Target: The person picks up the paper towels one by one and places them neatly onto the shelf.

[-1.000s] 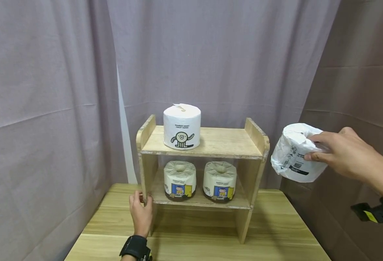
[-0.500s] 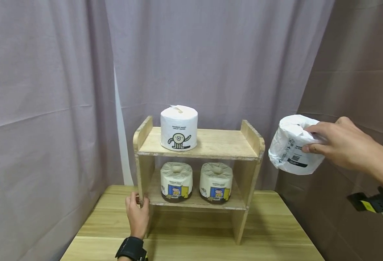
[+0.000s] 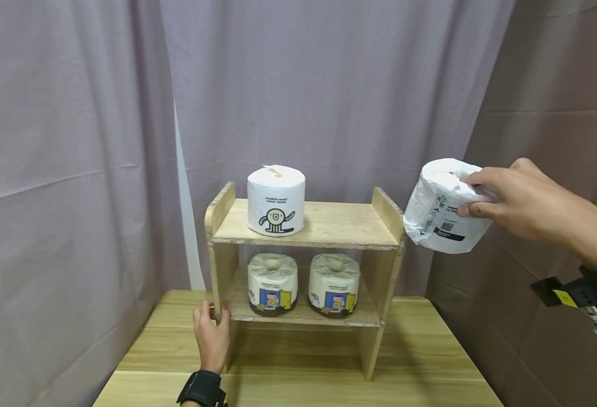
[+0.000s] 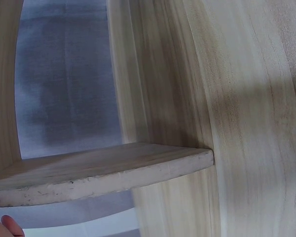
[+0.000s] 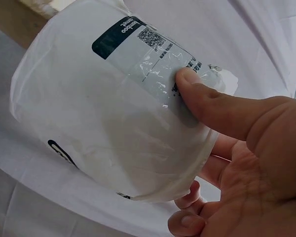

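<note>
My right hand (image 3: 524, 200) grips a white-wrapped toilet paper roll (image 3: 433, 206), held tilted in the air just right of the small wooden shelf (image 3: 346, 220). The right wrist view shows the thumb (image 5: 200, 96) pressed on the printed wrapper of that toilet paper roll (image 5: 103, 123), with the other fingers behind its end. With my left hand (image 3: 212, 339) I hold the shelf's left side panel, near the lower board. Just a fingertip or two shows at the bottom left of the left wrist view, below the shelf board (image 4: 108, 175).
One white toilet paper roll (image 3: 276, 200) stands at the left of the upper board. Two cream rolls with cartoon prints, the left roll (image 3: 272, 285) and the right roll (image 3: 334, 285), stand on the lower board. A wooden table (image 3: 278, 390) bears the shelf; grey curtains (image 3: 329, 85) surround it.
My right hand has lifted the toilet paper roll and brought it leftward, nearer the shelf's upper right side. My left hand keeps its hold; the head view has shifted slightly.
</note>
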The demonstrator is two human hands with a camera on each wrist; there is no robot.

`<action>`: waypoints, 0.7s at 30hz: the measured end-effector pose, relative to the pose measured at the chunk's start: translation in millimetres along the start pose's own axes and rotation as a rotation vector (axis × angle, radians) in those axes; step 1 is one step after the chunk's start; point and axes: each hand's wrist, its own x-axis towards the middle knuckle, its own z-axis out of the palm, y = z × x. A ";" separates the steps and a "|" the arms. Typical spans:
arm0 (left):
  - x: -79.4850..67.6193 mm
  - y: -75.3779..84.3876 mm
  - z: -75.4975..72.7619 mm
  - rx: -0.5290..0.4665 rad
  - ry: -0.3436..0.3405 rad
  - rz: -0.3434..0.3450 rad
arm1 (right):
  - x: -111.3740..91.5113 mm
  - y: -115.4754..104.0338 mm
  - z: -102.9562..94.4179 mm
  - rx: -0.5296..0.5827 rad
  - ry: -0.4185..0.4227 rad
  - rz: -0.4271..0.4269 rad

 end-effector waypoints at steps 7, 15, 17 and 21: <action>0.7 0.1 0.1 -0.010 -0.005 -0.006 | 18.7 -15.4 -6.3 0.045 -0.021 0.020; -1.1 2.4 7.3 -0.014 -0.009 -0.003 | 38.7 -27.9 -7.5 0.077 -0.025 -0.004; -2.4 2.7 8.3 -0.011 -0.003 -0.001 | 43.7 -31.6 -4.6 0.089 -0.034 -0.005; -4.3 3.5 9.2 -0.014 0.003 0.000 | 53.5 -38.8 3.7 0.119 -0.067 0.010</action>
